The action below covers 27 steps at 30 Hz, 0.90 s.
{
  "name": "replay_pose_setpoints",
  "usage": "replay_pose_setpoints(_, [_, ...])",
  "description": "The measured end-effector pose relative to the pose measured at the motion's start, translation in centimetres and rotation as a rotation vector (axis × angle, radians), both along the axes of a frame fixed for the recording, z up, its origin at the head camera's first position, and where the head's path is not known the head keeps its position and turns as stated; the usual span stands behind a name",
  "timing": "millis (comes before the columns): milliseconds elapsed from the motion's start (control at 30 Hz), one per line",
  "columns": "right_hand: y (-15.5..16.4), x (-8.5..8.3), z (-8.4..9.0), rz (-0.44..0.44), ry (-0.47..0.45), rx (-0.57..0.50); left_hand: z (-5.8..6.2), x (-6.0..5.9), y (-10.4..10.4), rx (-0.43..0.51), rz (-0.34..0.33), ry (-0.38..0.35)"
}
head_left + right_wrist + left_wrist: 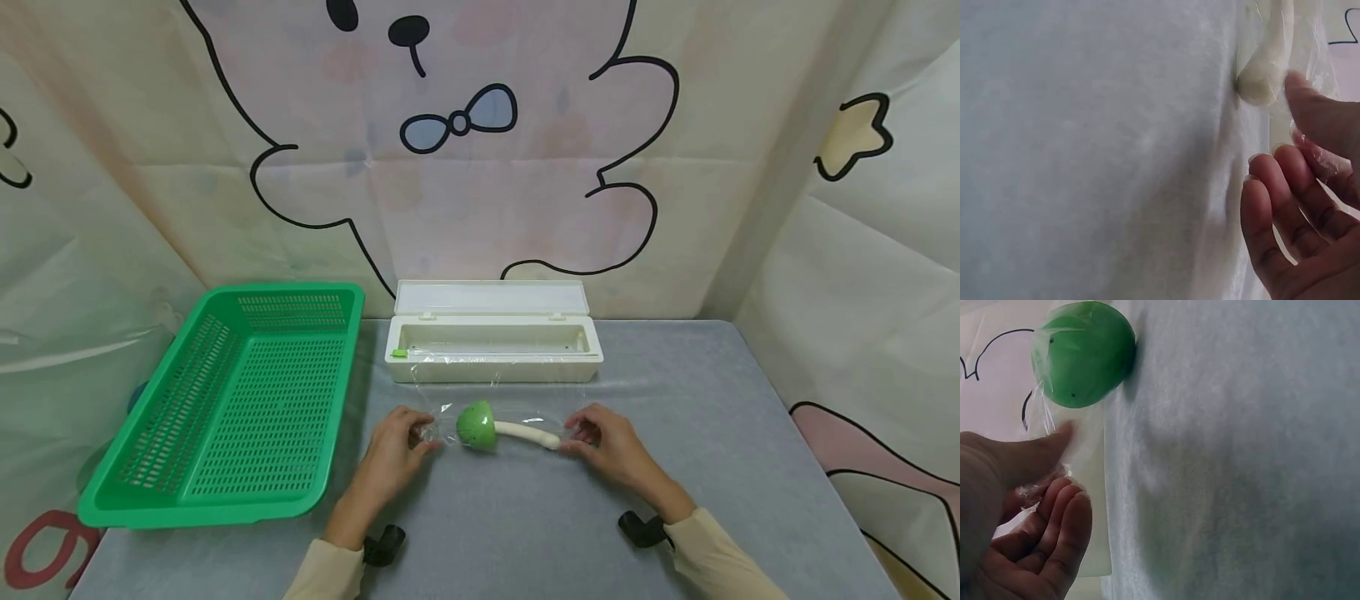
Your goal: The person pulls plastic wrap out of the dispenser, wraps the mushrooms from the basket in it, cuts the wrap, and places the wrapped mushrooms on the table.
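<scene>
A mushroom-shaped thing with a green cap (pixel 476 427) and a long pale stem (pixel 528 434) lies on the grey tabletop, cap to the left. Clear cling film (pixel 446 417) covers it and extends back toward the white box. At the cap's side, my left hand (pixel 395 443) pinches the film's left part between thumb and fingers. My right hand (pixel 609 442) holds the film's right part beside the stem's end. In the left wrist view the film is gathered near the fingertips below the green cap (pixel 1085 355). The right wrist view shows film over the stem's rounded end (pixel 1261 82).
Behind the hands stands a white cling film box (pixel 491 371), its lid (pixel 491 297) raised, with a small green slider (pixel 400 353) at its left front. A green perforated basket (pixel 345 375) occupies the table's left side. A printed cloth (pixel 525 192) hangs behind.
</scene>
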State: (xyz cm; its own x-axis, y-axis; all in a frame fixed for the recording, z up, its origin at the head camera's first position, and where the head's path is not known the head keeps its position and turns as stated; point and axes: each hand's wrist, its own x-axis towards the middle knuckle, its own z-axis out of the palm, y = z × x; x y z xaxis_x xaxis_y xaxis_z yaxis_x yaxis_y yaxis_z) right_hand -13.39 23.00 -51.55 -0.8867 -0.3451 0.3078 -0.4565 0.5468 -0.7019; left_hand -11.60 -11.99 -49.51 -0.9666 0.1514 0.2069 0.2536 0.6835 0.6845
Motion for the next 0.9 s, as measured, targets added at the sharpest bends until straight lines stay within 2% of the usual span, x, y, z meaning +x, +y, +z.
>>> replay_pose_setpoints(167, [-0.1, -0.4, 0.0, -0.08, -0.024, -0.02, -0.3, -0.4, 0.0, 0.04, 0.041, 0.039])
replay_pose_setpoints(333, [-0.4, -0.6, 0.3, -0.157, -0.076, -0.1, -0.4, -0.9, 0.0, 0.107, 0.06, 0.026])
replay_pose_setpoints(433, [-0.9, -0.8, 0.6, -0.211, -0.151, -0.202, -0.3, -1.3, 0.1, 0.156, 0.078, -0.005])
replay_pose_setpoints(533, [-1.3, -1.1, 1.1, -0.243, -0.28, -0.358, 0.1, -1.7, 0.3, 0.217, 0.114, -0.07])
replay_pose_setpoints(700, [-1.9, -1.5, 1.7, -0.206, -0.502, -0.626, 0.7, -2.1, 1.0, 0.409, 0.23, -0.208])
replay_pose_setpoints(800, [-2.2, -1.7, 1.8, -0.138, -0.557, -0.729, 1.0, -2.3, 1.5, 0.567, 0.287, -0.278])
replay_pose_setpoints(900, [-2.5, -1.6, 1.9, -0.065, -0.574, -0.758, 1.1, -2.6, 2.1, 0.779, 0.308, -0.332])
